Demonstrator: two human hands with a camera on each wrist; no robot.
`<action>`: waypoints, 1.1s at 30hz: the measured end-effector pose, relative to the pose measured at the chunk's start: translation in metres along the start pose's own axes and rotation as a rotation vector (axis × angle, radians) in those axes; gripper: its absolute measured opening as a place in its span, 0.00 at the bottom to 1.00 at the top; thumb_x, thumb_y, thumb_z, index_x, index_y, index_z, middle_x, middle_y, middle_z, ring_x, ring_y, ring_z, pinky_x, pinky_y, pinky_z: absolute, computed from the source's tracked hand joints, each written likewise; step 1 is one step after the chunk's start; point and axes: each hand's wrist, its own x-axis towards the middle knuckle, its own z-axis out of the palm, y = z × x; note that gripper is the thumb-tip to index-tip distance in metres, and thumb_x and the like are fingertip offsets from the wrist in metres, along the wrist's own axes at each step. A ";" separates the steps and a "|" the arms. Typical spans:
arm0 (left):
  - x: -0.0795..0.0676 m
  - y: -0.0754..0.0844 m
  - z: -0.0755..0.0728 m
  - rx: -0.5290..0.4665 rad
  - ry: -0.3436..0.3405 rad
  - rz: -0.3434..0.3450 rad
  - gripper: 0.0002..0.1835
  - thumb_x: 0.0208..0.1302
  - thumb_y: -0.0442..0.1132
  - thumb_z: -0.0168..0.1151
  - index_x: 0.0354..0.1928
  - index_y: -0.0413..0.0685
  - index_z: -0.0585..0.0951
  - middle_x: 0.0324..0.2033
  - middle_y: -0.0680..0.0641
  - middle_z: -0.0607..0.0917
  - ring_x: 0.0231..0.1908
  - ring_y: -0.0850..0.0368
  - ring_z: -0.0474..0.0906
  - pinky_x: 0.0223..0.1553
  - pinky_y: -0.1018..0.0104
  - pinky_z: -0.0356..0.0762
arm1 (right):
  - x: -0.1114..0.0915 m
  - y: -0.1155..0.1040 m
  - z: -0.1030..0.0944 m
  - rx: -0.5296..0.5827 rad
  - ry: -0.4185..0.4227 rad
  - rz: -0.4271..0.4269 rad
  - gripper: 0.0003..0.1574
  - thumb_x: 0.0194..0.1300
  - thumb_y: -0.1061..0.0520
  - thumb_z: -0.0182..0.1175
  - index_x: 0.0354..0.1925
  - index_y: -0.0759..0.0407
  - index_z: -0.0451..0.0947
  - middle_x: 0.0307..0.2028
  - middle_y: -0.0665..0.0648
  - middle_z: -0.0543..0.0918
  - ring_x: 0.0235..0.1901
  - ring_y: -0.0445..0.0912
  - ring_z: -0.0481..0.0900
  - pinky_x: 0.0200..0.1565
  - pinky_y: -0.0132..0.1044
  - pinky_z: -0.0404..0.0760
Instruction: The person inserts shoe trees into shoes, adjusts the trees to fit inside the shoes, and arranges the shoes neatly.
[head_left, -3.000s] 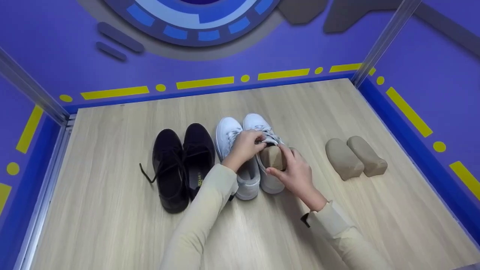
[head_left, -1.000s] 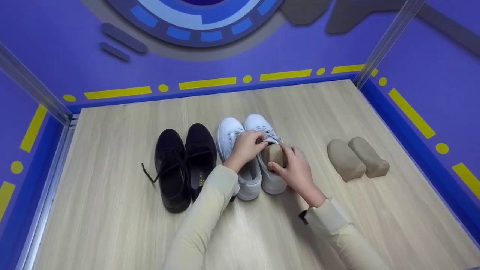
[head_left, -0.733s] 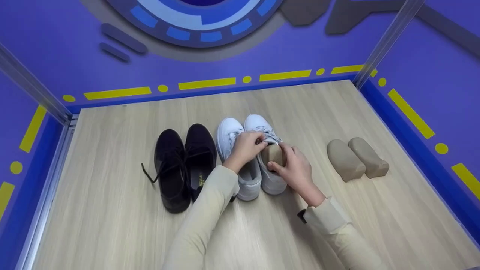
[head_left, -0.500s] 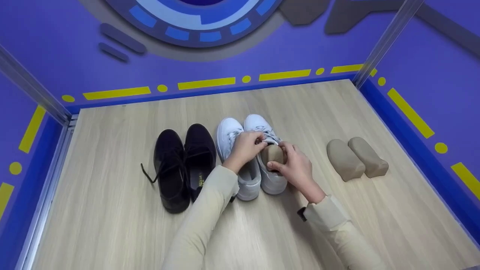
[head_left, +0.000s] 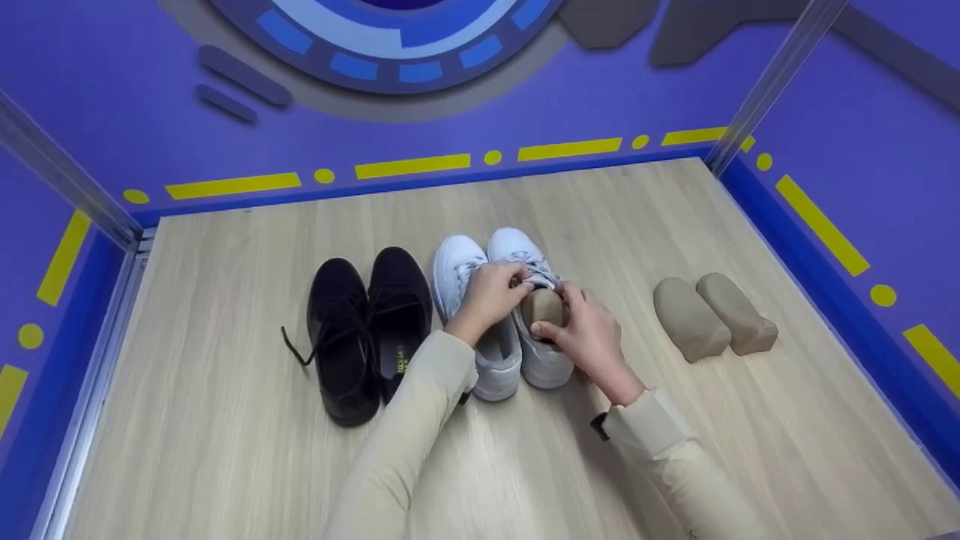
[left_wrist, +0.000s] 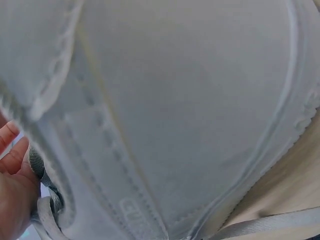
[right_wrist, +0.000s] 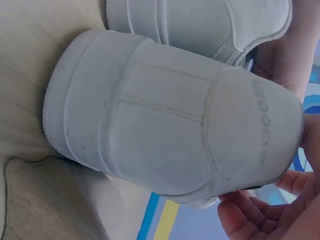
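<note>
A pair of white lace-up sneakers stands side by side, toes away from me. In the head view, my left hand (head_left: 491, 294) reaches over the left sneaker (head_left: 459, 251) and pinches the tongue (head_left: 541, 282) of the right sneaker (head_left: 514, 244). A beige shoe insert (head_left: 546, 306) sits in that sneaker's opening, its front hidden inside. My right hand (head_left: 592, 330) grips the insert's rear end, thumb at its back and fingers along the right collar. The right wrist view shows the sneaker's heel (right_wrist: 160, 115) with right-hand fingers (right_wrist: 240, 215) at the collar.
To the left stand two black lace-up shoes (head_left: 341, 367), one lace trailing onto the wood-grain tabletop (head_left: 225, 420). Two more beige inserts (head_left: 688, 319) lie at the right. Blue-purple panels (head_left: 420, 127) with yellow marks enclose the back and sides.
The insert has slid a little deeper into the right sneaker, and its rear end shows less. My right hand has shifted slightly with it; my left hand has stayed at the tongue.
</note>
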 end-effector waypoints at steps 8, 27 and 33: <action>-0.001 -0.001 0.000 0.035 0.039 0.045 0.06 0.54 0.42 0.58 0.26 0.48 0.78 0.23 0.52 0.79 0.26 0.58 0.72 0.33 0.64 0.70 | 0.001 0.002 0.006 0.007 0.010 0.009 0.36 0.41 0.41 0.67 0.46 0.53 0.68 0.38 0.58 0.76 0.36 0.56 0.77 0.34 0.51 0.73; -0.001 0.001 -0.001 0.049 0.018 0.033 0.07 0.56 0.43 0.57 0.28 0.48 0.78 0.24 0.51 0.79 0.26 0.57 0.72 0.33 0.64 0.70 | 0.008 -0.004 0.003 -0.033 -0.073 0.085 0.34 0.44 0.41 0.66 0.44 0.55 0.66 0.38 0.60 0.76 0.36 0.56 0.76 0.34 0.50 0.72; -0.001 0.000 0.000 0.040 0.029 0.044 0.06 0.55 0.42 0.58 0.28 0.48 0.78 0.24 0.51 0.79 0.26 0.57 0.71 0.33 0.64 0.70 | 0.008 -0.007 0.005 -0.048 -0.072 0.098 0.34 0.44 0.42 0.66 0.45 0.57 0.66 0.39 0.61 0.74 0.37 0.59 0.76 0.35 0.51 0.72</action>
